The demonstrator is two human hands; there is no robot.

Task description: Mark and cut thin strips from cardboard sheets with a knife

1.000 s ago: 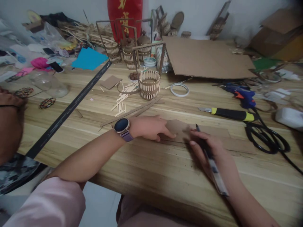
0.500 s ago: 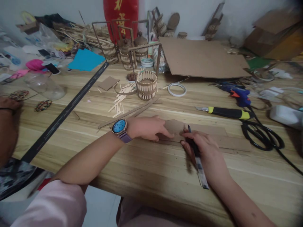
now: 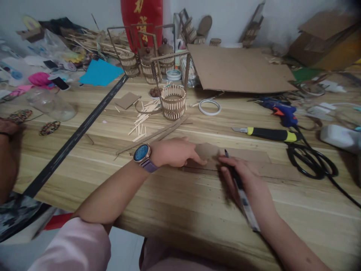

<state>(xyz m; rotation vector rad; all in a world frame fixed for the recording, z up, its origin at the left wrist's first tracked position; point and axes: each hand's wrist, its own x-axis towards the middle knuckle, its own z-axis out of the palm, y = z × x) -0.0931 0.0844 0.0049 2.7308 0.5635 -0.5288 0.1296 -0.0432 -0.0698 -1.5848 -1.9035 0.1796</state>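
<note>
My right hand (image 3: 249, 180) grips a pen (image 3: 247, 209) with a dark front part and a pale, black-marked barrel. Its dark upper end points away from me over the cardboard strip (image 3: 278, 170), and the other end slants back towards my wrist. My left hand (image 3: 176, 152), with a watch on its wrist, lies across the left part of the cardboard. Its index finger stretches out onto the piece and the other fingers bend loosely. Part of the cardboard is hidden beneath both hands.
Beyond my hands stand a small stick basket (image 3: 174, 103), a tape roll (image 3: 209, 107) and loose sticks (image 3: 139, 122). To the right lie a utility knife (image 3: 270, 134), a glue gun (image 3: 282, 109) and a coiled black cable (image 3: 307, 162). Another person's arm (image 3: 8, 154) rests at the left.
My right hand has shifted slightly, and its fingers sit a little further off the cardboard. The pen's near end has swung to the right. My left hand stays on the cardboard.
</note>
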